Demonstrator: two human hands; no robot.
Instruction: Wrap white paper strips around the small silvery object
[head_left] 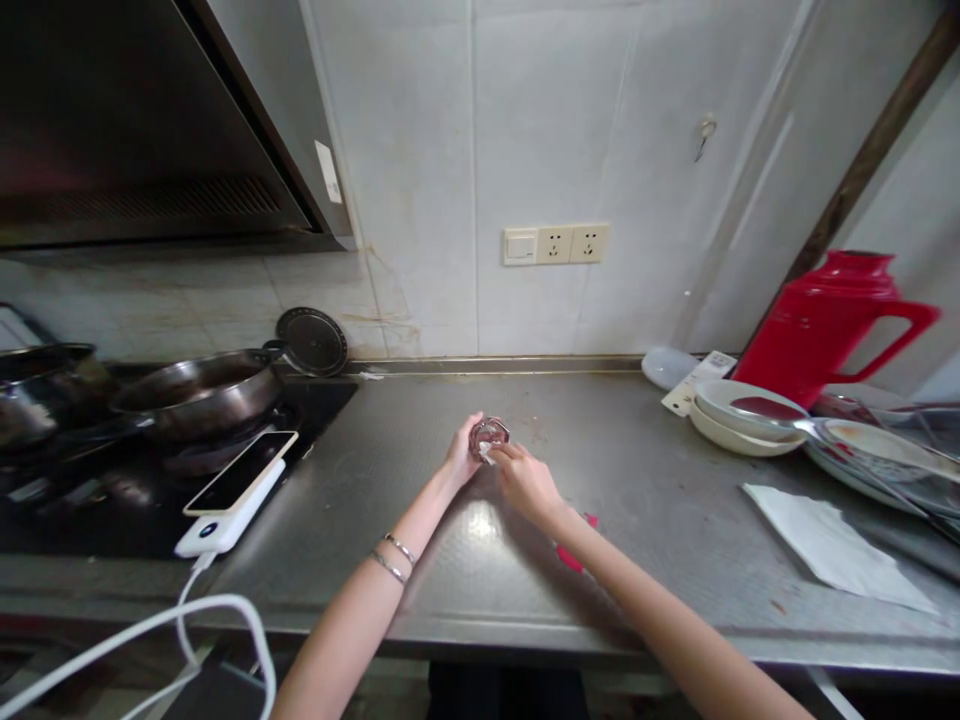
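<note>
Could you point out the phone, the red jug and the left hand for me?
Phone (244, 473): head view, middle of its dark screen.
Red jug (817, 325): head view, middle of its body.
Left hand (463, 450): head view, middle of the hand.

brushed grey metal countertop (420, 420) with soft shine, glossy black flat cooktop (135, 510), worn shiny metal round pan (202, 395), smooth glossy red plastic-looking flask (832, 320), matt white thin paper-like sheet (836, 545), smooth pale wall tiles (555, 130) with faint gloss
</note>
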